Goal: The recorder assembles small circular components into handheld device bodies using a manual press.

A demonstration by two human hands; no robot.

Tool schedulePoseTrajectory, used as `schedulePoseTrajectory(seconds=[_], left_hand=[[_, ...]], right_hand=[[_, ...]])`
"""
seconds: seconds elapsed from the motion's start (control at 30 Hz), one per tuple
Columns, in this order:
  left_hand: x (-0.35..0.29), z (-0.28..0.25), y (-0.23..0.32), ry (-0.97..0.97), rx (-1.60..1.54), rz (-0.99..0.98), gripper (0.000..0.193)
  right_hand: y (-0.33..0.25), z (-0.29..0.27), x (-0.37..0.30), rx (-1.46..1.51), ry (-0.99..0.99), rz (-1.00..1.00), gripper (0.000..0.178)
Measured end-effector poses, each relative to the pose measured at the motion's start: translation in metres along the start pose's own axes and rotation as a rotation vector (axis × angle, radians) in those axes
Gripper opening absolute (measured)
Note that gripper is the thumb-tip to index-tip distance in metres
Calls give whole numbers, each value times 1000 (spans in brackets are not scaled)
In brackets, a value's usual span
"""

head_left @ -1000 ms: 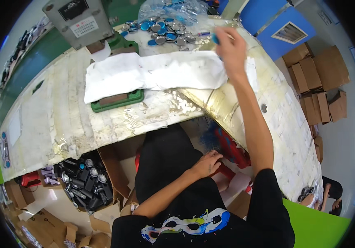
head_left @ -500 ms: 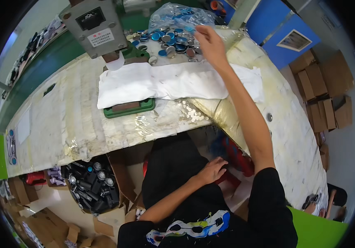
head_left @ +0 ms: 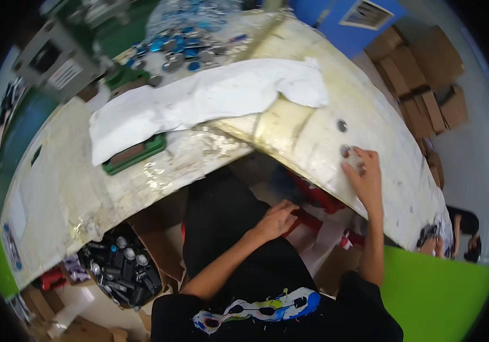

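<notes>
Head-worn fisheye view, looking down at close range, black shirt (head_left: 278, 313) at six o'clock, worktable (head_left: 307, 125) toward twelve

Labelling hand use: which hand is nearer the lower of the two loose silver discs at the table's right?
Right. The right hand is just beside the disc, contact unclear; the left hand is farther off, over the lap.

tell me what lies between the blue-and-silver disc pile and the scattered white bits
In the head view, the white cloth lies between the disc pile and the white bits.
</notes>
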State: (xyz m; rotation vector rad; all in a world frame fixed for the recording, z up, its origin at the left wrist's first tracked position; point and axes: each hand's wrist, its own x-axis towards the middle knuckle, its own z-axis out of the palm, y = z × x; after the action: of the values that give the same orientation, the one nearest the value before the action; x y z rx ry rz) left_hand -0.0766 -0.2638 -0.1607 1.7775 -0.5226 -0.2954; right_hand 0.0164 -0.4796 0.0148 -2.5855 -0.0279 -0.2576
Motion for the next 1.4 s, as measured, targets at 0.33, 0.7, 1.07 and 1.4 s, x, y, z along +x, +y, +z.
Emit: schedulePoseTrajectory(seconds=[0.33, 0.7, 1.07, 1.4], left_hand=[[-1, -6, 3, 63, 46, -43, 34], [-5, -16, 14, 68, 0, 7, 31], [-51, -119, 44, 665, 318, 44, 20], [3, -181, 71, 703, 772, 175, 45]], right_hand=[[-34, 16, 19, -3, 21, -63, 27], [-114, 39, 97, 734, -15, -266, 42], [-38, 29, 52, 56, -4, -36, 25], [-87, 51, 60, 226, 62, -92, 23]])
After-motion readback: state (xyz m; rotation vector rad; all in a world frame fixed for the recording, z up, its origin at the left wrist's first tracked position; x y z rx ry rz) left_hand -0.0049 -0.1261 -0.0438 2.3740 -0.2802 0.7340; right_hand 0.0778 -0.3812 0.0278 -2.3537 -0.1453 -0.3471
